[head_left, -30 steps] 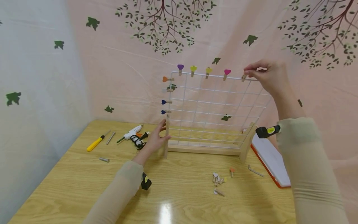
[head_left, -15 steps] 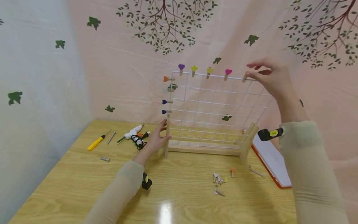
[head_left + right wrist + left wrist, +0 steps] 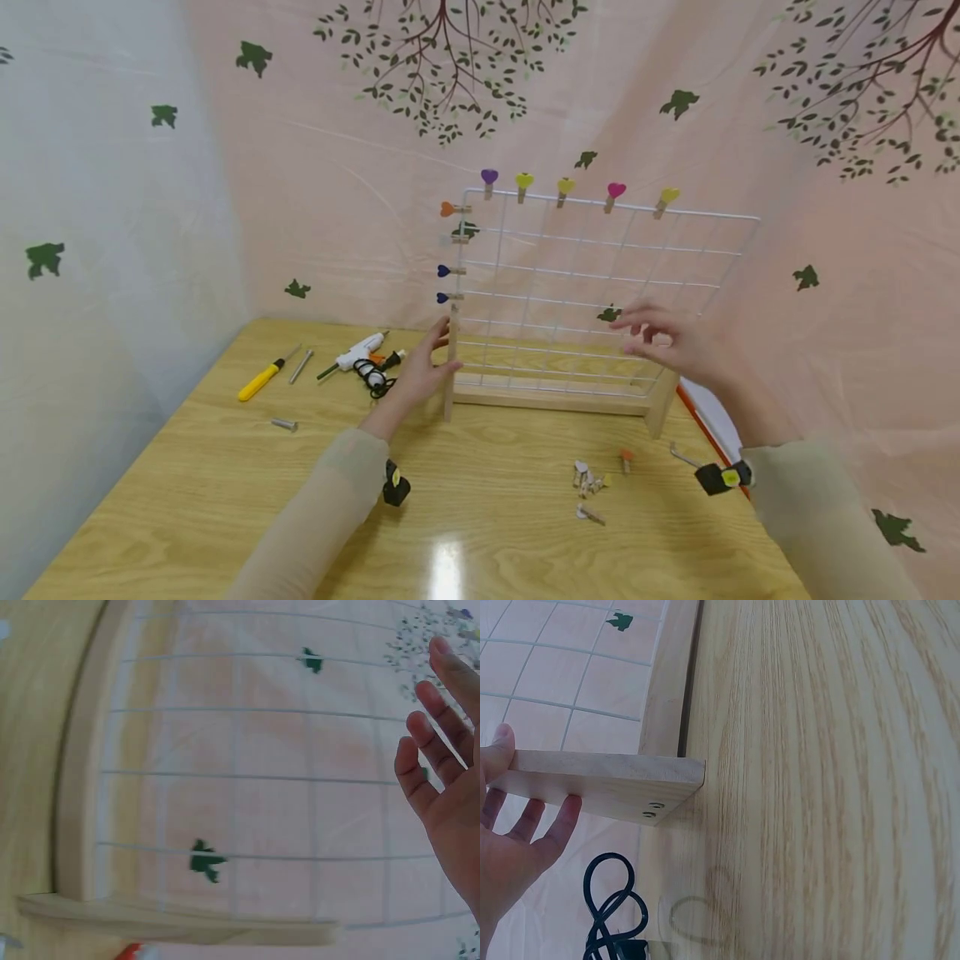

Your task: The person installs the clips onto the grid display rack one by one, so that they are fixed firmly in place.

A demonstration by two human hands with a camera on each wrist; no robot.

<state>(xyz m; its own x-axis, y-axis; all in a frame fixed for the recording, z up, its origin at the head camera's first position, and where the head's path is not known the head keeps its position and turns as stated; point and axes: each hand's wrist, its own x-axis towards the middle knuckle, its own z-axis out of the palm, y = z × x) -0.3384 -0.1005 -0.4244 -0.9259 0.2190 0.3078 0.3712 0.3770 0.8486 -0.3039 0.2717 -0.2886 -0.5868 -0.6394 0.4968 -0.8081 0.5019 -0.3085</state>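
A white wire grid (image 3: 585, 271) stands in a wooden frame on the table. My left hand (image 3: 418, 372) holds the frame's left post (image 3: 451, 367); the left wrist view shows the thumb by its edge and fingers against its outer face. My right hand (image 3: 671, 337), fingers loosely bent and holding nothing, is in front of the grid's lower right. Along the top wire sit clothespins with hearts, among them a purple one (image 3: 489, 179), a pink one (image 3: 616, 193) and a yellow one (image 3: 666, 200) rightmost. Several more, such as an orange one (image 3: 452, 209), line the left wire.
Loose clothespins (image 3: 588, 479) lie on the table before the frame, with an orange-heart one (image 3: 626, 458) beside them. At left are a yellow screwdriver (image 3: 262, 379), two bolts (image 3: 284, 425) and a glue gun (image 3: 363, 350). A hex key (image 3: 684, 456) and a red-edged white board (image 3: 712, 421) lie right.
My right hand has let go of the yellow-heart clothespin on the top wire and moved down in front of the grid. My left hand has stayed on the post.
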